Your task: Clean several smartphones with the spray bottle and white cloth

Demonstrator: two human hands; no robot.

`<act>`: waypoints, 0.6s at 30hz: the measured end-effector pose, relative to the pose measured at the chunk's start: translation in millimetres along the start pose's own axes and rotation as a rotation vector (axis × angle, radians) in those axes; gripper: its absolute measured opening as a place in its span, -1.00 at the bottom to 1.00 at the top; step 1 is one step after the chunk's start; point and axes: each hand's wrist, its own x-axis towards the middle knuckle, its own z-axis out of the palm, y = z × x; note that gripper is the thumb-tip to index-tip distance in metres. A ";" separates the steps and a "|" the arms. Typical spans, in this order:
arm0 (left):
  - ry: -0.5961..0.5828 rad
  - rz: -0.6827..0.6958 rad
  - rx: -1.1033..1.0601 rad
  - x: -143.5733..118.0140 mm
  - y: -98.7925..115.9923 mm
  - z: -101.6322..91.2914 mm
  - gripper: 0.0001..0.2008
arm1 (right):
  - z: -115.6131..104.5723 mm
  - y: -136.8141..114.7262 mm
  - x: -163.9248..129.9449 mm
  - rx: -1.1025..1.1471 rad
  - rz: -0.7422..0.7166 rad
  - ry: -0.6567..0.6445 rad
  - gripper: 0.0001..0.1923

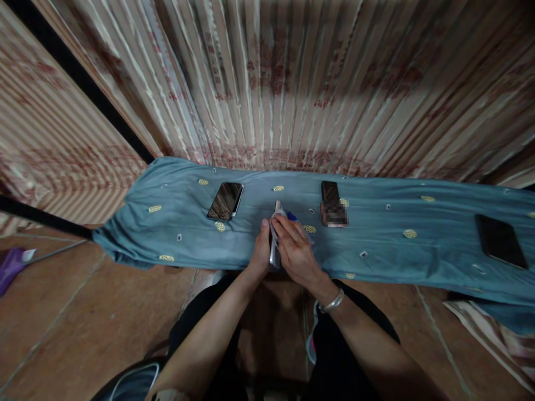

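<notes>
At the near edge of the blue-grey cloth (376, 250), both hands meet over 1 slim silver phone (275, 253) standing on its side. Left hand (262, 248) is closed around the phone's left face, thumb up. Right hand (295, 250) lies over its right face, fingers curled on it; a silver bangle (333, 302) circles that wrist. A small blue item (291, 215) shows just beyond the fingers, too hidden to identify. Farther off lie 3 more phones: one (225, 200) to the left, a dark one (330, 192) to the right, another (500, 240) well apart at the far right. Striped curtain (292, 83) hangs behind.
</notes>
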 end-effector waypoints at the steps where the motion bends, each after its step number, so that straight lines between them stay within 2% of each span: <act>1: 0.020 -0.006 -0.037 0.3 2.5 1.0 -0.57 | 0.8 -4.4 -1.9 0.012 -0.004 -0.009 -0.44; 5: 0.016 -0.093 -0.120 -2.0 14.0 2.7 -0.52 | 2.9 -18.6 -7.5 0.068 -0.045 -0.014 -0.43; 9: -0.019 -0.181 -0.118 -3.9 17.5 0.9 -0.48 | 3.7 -19.2 -9.2 0.097 -0.047 0.002 -0.45; 14: 0.016 -0.094 -0.114 -3.0 14.3 1.3 -0.61 | 4.9 -4.0 -10.2 0.077 0.060 -0.005 -0.48; 18: -0.034 -0.064 -0.072 -7.2 12.7 4.2 -0.66 | 4.4 11.8 -9.3 0.047 0.112 0.013 -0.52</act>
